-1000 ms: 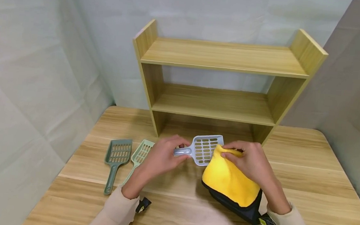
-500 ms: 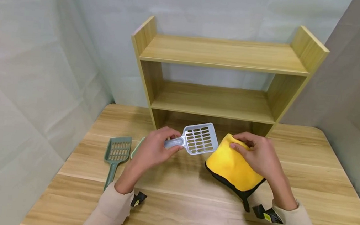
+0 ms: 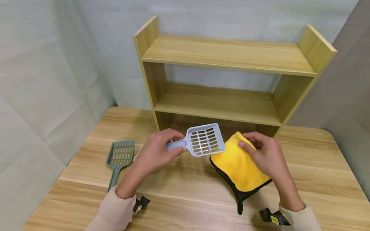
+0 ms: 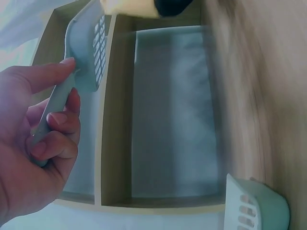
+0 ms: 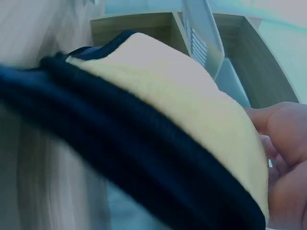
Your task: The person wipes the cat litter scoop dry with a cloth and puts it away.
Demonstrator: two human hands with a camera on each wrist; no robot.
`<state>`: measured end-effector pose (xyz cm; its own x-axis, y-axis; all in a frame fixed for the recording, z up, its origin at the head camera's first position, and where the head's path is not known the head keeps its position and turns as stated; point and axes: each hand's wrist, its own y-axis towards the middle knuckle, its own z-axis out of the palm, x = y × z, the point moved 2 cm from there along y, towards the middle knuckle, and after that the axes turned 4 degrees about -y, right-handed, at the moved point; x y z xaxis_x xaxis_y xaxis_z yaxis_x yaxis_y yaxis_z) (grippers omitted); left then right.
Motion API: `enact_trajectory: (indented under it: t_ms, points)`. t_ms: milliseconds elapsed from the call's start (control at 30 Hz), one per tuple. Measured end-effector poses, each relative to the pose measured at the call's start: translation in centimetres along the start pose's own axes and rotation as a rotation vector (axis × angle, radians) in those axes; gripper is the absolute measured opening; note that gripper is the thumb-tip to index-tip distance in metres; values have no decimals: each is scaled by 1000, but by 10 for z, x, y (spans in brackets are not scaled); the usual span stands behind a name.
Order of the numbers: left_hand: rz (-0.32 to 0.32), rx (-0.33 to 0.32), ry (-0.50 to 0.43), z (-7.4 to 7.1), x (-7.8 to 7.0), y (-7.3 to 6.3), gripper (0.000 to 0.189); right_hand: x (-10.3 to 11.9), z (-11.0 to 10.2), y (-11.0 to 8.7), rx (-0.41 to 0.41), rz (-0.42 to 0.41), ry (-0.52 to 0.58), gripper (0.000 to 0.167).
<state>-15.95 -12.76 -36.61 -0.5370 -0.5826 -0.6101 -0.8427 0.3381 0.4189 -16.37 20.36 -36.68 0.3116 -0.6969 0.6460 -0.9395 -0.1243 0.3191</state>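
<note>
My left hand (image 3: 157, 151) grips the handle of a light blue-grey litter scoop (image 3: 199, 141), thumb on top, with its slotted blade pointing right. In the left wrist view the fingers curl round that handle, and the scoop (image 4: 79, 57) is seen edge-on. My right hand (image 3: 268, 156) pinches a yellow cloth (image 3: 241, 166) with a black underside near its upper corner. The cloth hangs down, one dark corner dangling lowest, and its left part meets the scoop's right edge in the head view. In the right wrist view the cloth (image 5: 192, 105) hides most of the fingers.
A dark green scoop (image 3: 116, 164) lies on the wooden table (image 3: 189, 218) at left. Beside it a pale green scoop (image 4: 268, 206) is mostly hidden by my left arm in the head view. A wooden shelf unit (image 3: 230, 55) stands behind both hands.
Both hands have moved up in the head view. The blue-grey scoop has shifted left, out from behind the cloth's top corner. The cloth's dark lower corner has swung left.
</note>
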Motion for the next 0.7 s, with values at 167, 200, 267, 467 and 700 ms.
enact_trajectory:
  t_ms: [167,200,267,467,700]
  points:
    - [10,58,-55,6,-2,0,30,-2,6,1,53,75,172,29]
    - [13,62,-67,6,-2,0,30,-2,7,1,69,91,214,30]
    - [20,67,-88,8,-2,0,29,-2,8,1,93,117,280,32]
    - [58,85,-133,12,-2,0,28,-1,12,1,146,170,451,37]
    - [92,68,-109,15,-3,-1,28,2,16,-1,233,235,682,42]
